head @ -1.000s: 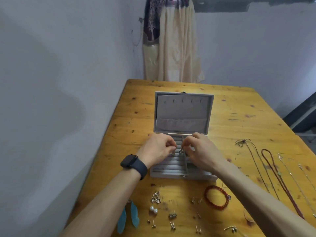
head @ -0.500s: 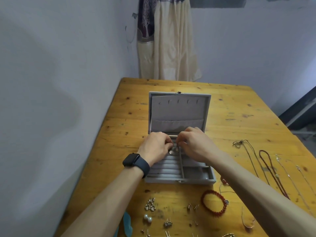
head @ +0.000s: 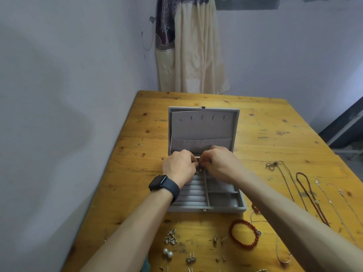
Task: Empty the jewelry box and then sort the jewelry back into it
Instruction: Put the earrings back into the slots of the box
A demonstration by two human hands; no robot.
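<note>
Head view: grey fabric-lined rectangular jewelry box [head: 204, 209] sat near the middle of the yellow knotty wooden table [head: 275, 138], with its lid [head: 204, 126] propped upright. Left hand [head: 178, 166] and right hand [head: 222, 163] were both over the rear of the ridged roll section, fingers curled, fingertips nearly touching each other. A tiny pale shiny piece [head: 200, 170] showed between the fingertips. Could not tell whether either hand actually pinched it. A black smartwatch [head: 164, 184] was on the left wrist. On the table in front of the box lay a red beaded bracelet [head: 244, 235], two white pearls [head: 168, 253] and scattered small earrings [head: 170, 237]. A dark red bead necklace [head: 312, 199] lay to the right, among thin chains.
</note>
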